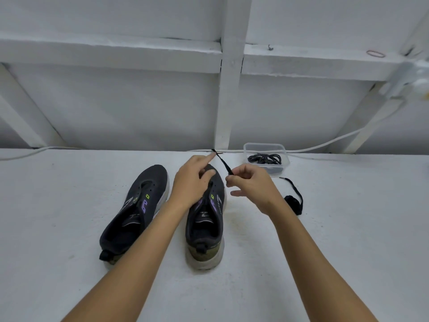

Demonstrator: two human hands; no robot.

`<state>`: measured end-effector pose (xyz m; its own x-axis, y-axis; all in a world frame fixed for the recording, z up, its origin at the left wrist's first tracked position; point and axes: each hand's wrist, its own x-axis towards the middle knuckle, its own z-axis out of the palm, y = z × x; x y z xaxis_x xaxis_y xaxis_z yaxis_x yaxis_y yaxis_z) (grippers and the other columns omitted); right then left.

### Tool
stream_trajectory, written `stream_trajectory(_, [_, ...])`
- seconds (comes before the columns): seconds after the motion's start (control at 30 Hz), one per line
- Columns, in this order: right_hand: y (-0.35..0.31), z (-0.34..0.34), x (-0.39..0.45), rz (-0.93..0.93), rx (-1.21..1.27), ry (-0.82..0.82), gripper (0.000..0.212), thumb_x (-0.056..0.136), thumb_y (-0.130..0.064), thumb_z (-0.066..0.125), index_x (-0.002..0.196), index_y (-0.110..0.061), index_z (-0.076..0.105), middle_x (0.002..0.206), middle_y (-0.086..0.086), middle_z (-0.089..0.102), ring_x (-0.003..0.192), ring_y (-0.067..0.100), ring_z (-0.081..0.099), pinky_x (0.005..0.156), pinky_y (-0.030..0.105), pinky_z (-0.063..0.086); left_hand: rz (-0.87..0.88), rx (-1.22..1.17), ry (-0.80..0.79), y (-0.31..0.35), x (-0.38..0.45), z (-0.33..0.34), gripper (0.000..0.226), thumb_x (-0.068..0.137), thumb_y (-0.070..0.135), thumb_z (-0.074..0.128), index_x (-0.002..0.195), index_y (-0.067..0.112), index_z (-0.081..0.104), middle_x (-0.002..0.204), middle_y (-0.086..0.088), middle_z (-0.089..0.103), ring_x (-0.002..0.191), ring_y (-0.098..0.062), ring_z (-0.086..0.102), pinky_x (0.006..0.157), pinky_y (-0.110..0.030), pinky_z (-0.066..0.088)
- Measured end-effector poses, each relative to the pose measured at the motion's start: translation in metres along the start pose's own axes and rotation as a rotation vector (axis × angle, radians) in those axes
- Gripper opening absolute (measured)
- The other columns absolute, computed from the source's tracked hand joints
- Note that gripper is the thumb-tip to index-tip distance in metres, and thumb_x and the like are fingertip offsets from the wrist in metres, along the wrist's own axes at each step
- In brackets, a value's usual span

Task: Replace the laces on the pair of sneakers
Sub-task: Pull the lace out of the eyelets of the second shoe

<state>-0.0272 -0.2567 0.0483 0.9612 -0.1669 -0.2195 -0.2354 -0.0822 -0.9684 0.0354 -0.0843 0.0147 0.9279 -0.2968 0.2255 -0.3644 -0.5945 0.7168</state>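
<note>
While your left hand (192, 182) and right hand (249, 182) pinch a black lace (224, 164) above the right sneaker (206, 219), a plastic container (267, 156) of laces sits just behind.

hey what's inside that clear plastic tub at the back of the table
A tangled bundle of black laces lies inside the clear tub. How many laces there are cannot be told, and nothing else shows in it.
</note>
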Motion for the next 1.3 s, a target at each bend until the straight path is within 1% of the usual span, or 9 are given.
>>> stream_trajectory(0.1, [-0.012,-0.002,-0.009,0.015,0.049,-0.122,0.011,0.09,-0.001,0.072,0.097,-0.006,0.066,0.08,0.009,0.071,0.077,0.018,0.07,0.069,0.031,0.06,0.086,0.035,-0.102,0.01,0.011,-0.002,0.039,0.097,0.024,0.063,0.135,0.034,0.063,0.133,0.014,0.058,0.107,-0.008,0.059,0.095,-0.027,0.044])
stream_trajectory(0.23, [-0.023,-0.009,-0.022,0.118,0.047,-0.246,0.021,0.092,-0.001,0.07,0.11,-0.008,0.062,0.076,0.003,0.071,0.076,0.014,0.069,0.07,0.031,0.06,0.2,0.118,-0.103,0.016,0.021,-0.011,0.02,0.097,0.02,0.06,0.107,0.028,0.076,0.118,0.012,0.069,0.111,-0.014,0.059,0.095,-0.038,0.046])
stream_trajectory(0.57, [-0.048,-0.005,-0.038,0.111,-0.129,-0.327,0.025,0.103,-0.019,0.059,0.109,0.002,0.071,0.101,0.01,0.077,0.097,0.022,0.073,0.085,0.033,0.061,0.362,0.377,-0.123,0.038,0.017,-0.049,0.021,0.1,0.035,0.057,0.113,0.034,0.073,0.104,0.012,0.069,0.102,-0.019,0.051,0.084,-0.038,0.042])
stream_trajectory(0.73, [-0.074,0.008,-0.048,0.003,0.251,-0.345,0.023,0.09,-0.02,0.064,0.105,-0.004,0.07,0.099,0.011,0.077,0.094,0.021,0.075,0.083,0.03,0.061,0.15,-0.103,-0.223,0.038,-0.003,-0.069,0.017,0.1,0.026,0.059,0.103,0.023,0.075,0.101,0.01,0.071,0.099,-0.008,0.056,0.086,-0.026,0.044])
stream_trajectory(0.83, [-0.1,0.016,-0.04,-0.248,0.384,-0.151,0.017,0.09,-0.015,0.064,0.103,-0.006,0.071,0.096,0.009,0.078,0.095,0.022,0.075,0.087,0.032,0.06,0.047,-0.208,-0.364,0.05,-0.024,-0.073,0.023,0.104,0.032,0.052,0.091,0.032,0.07,0.091,0.021,0.068,0.088,0.002,0.06,0.08,-0.023,0.044])
stream_trajectory(0.97, [-0.123,0.011,-0.023,-0.683,-0.287,0.166,0.017,0.098,-0.005,0.062,0.098,-0.01,0.078,0.096,-0.002,0.079,0.09,-0.002,0.071,0.084,0.014,0.053,0.071,-0.173,-0.422,0.067,-0.034,-0.102,0.026,0.105,0.032,0.047,0.089,0.03,0.067,0.086,0.013,0.072,0.084,-0.007,0.063,0.078,-0.022,0.048])
stream_trajectory(1.1, [-0.121,0.013,-0.026,-0.639,-0.893,-0.007,0.026,0.101,-0.021,0.055,0.087,-0.006,0.072,0.077,0.004,0.071,0.068,0.012,0.059,0.062,0.025,0.041,0.148,-0.141,-0.24,0.087,-0.012,-0.164,0.029,0.101,0.035,0.056,0.076,0.021,0.065,0.062,0.004,0.061,0.056,-0.003,0.051,0.058,-0.018,0.039])
stream_trajectory(1.17, [-0.123,0.025,-0.043,-0.451,-0.683,-0.239,0.026,0.104,-0.016,0.052,0.091,-0.009,0.073,0.083,0.003,0.075,0.072,0.003,0.064,0.071,0.016,0.045,0.159,-0.169,-0.184,0.091,0.005,-0.19,0.031,0.097,0.037,0.062,0.072,0.02,0.064,0.056,0.007,0.05,0.055,-0.006,0.044,0.056,-0.02,0.036])
stream_trajectory(1.3, [-0.148,0.049,-0.073,-0.216,0.161,-0.589,0.027,0.099,-0.018,0.049,0.094,-0.01,0.075,0.089,0.01,0.074,0.086,0.025,0.073,0.083,0.031,0.057,0.141,-0.471,-0.206,0.093,0.018,-0.194,0.025,0.097,0.03,0.06,0.074,0.02,0.063,0.058,0.015,0.054,0.067,-0.009,0.054,0.065,-0.014,0.044])
